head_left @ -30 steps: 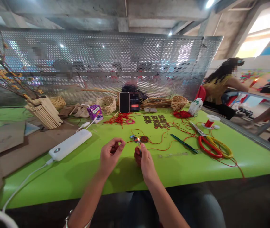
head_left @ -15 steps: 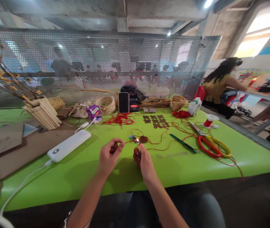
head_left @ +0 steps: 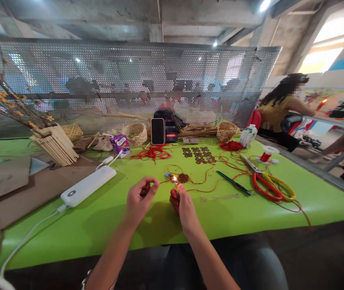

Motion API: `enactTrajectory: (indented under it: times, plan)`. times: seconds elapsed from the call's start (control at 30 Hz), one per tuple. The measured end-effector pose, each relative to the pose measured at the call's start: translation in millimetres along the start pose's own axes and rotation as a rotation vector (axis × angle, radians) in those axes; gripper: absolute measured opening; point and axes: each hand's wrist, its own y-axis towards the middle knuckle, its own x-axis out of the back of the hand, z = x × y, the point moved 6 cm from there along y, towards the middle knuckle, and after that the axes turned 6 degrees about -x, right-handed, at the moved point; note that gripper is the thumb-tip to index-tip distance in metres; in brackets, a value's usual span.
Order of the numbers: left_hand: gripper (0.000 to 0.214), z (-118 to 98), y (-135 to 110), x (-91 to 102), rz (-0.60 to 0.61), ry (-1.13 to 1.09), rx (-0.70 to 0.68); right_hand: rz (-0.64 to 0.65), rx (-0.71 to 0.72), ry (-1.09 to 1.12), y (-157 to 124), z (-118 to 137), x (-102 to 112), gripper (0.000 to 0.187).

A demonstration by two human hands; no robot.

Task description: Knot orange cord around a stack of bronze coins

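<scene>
My left hand [head_left: 141, 197] is closed in a pinch on a red cord [head_left: 166, 181], whose end runs right to a small flame [head_left: 174, 179]. The flame rises from a lighter [head_left: 177, 186] gripped in my right hand [head_left: 184, 205], thumb on its top. Most of the lighter is hidden by my fingers. Just beyond the flame, a round brown coin-like disc [head_left: 183, 177] lies on the green table, with thin red cord trailing from it. A small blue item [head_left: 168, 175] lies left of the flame; its kind is unclear.
To the right lie a green pen-like stick [head_left: 234, 183], scissors [head_left: 268, 186] and a red thread spool [head_left: 266, 155]. Grouped coin-like discs [head_left: 200, 153] and tangled red cord [head_left: 152, 152] are farther back. A white power strip [head_left: 88, 186] with a cable stands left. Another person sits far right.
The flame at the lighter has grown larger and brighter beside the cord end. Both my hands stay nearly in place.
</scene>
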Motion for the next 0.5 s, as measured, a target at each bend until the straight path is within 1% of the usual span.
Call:
enactTrajectory:
  times: [0.2, 0.3, 0.4, 0.47, 0.5]
  plan:
    - [0.023, 4, 0, -0.1, 0.002, -0.016, 0.028, -0.017, 0.002, 0.003, -1, -2, 0, 0.052]
    - [0.023, 1, -1, 1.6, 0.003, -0.025, 0.037, -0.031, 0.014, 0.021, 0, -4, 5, 0.053]
    - [0.024, -11, -11, 3.4, 0.0, -0.042, 0.048, -0.027, 0.001, 0.057, 1, -6, 15, 0.056]
    - [0.027, -18, -23, 6.4, -0.052, -0.108, 0.123, -0.043, 0.01, 0.069, 0, -4, 27, 0.058]
    - [0.029, -23, -29, 8.1, -0.077, -0.129, 0.139, -0.053, 0.039, 0.056, -1, -2, 34, 0.059]
